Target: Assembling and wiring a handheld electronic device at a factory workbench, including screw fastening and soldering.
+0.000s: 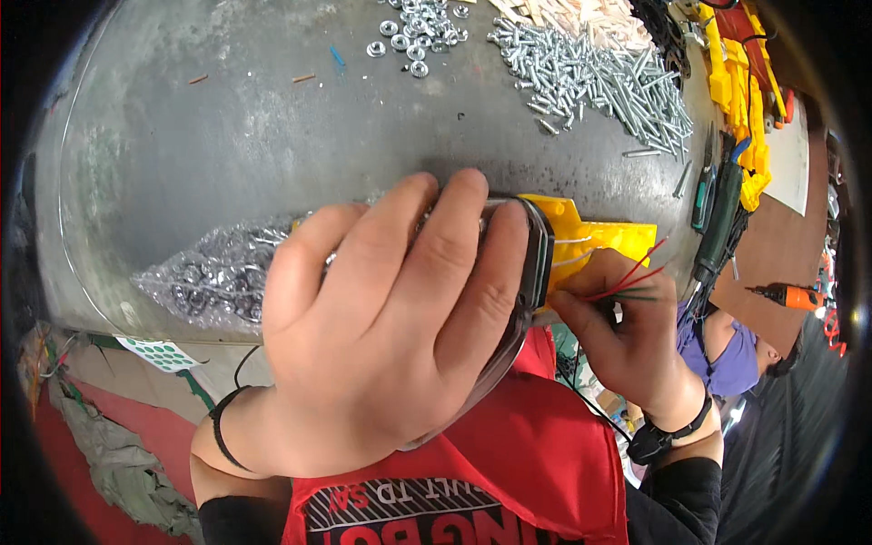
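Left hand [381, 336] grips black-rimmed lamp housing [538, 259]; right hand [627, 336] pinches wires [631, 283]

The left hand [381, 336] hides most of the dark-rimmed part [538, 259]; the wire [627, 283] ends vanish under the right hand [627, 336].

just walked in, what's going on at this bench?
A person is working on a dark-rimmed part with a yellow plastic piece at the edge of a grey metal table. The left hand covers and steadies it; the right hand pinches thin red and green wires beside the yellow piece. A pile of screws, washers and a bag of small metal parts lie on the table.
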`<move>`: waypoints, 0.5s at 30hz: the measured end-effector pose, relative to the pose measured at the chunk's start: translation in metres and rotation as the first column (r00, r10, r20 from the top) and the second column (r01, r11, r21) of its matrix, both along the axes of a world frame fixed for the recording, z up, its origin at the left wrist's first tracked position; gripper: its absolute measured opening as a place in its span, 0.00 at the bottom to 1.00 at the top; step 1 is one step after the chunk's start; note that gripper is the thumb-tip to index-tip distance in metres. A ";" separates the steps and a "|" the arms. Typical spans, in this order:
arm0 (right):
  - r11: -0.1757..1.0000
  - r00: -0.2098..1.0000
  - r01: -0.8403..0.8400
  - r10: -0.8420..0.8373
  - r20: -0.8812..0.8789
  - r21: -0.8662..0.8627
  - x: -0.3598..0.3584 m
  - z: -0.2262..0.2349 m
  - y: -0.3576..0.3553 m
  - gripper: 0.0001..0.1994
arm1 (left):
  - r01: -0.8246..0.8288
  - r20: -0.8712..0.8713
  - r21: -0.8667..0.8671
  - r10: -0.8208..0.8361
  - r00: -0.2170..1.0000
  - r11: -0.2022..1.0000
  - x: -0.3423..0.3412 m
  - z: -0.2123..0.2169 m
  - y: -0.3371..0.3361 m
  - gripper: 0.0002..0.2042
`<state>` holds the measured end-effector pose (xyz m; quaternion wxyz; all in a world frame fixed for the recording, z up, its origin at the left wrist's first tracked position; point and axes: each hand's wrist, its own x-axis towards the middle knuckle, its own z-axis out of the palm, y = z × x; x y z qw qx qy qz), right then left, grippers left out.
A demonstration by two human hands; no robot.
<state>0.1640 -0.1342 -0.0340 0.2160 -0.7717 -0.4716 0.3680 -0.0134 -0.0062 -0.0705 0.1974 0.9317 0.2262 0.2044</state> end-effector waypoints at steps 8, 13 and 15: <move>0.941 0.927 -0.303 0.254 0.275 0.151 -0.004 -0.001 -0.013 0.09 | -0.051 0.070 0.107 0.044 0.997 0.993 0.002 -0.008 0.000 0.24; 0.945 0.919 -0.288 0.227 0.323 0.156 -0.007 0.002 -0.019 0.08 | -0.043 0.067 0.067 0.038 0.997 0.997 0.002 -0.006 -0.002 0.24; 0.981 0.974 -0.174 0.159 0.160 0.086 -0.003 0.003 -0.013 0.07 | -0.044 0.063 0.061 0.040 0.997 0.997 0.002 -0.006 -0.002 0.24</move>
